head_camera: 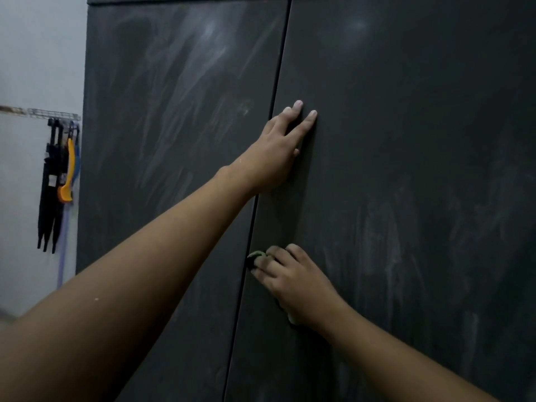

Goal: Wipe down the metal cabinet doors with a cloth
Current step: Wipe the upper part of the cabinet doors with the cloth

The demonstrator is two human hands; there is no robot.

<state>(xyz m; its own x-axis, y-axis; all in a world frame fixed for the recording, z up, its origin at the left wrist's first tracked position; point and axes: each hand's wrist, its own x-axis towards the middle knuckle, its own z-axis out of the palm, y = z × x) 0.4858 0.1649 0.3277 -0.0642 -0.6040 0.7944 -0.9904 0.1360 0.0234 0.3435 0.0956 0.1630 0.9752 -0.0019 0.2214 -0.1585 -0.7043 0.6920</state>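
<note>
The work is judged to be somewhere in the middle. Pale streaks are seen over much of the left door [174, 140], mostly in its upper half, and also on the lower part of the right door [420, 126]. It cannot be told whether these are dust or marks left by wiping. The strip of the right door beside the seam [282, 62] looks darker and more even, so it may be already wiped. Both doors are shut, and the bottom parts are out of view.

The cloth [255, 255] is held low on the right door, just beside the seam, under the right hand [295, 282]. The fingers of this hand are bent over the cloth and clamp it against the metal; only a green corner and a pale bit near the wrist are shown. The left hand [278, 146] is laid flat higher on the same door, near the seam, fingers straight and a little apart, nothing held.

Much open room is left to the right and upward on the right door. To the left, the seam must be crossed, and the left forearm lies over the left door. Beyond the outer edge of the left door, tools [58, 181] hang on the wall [34, 53], near enough to be knocked by a wide stroke.
</note>
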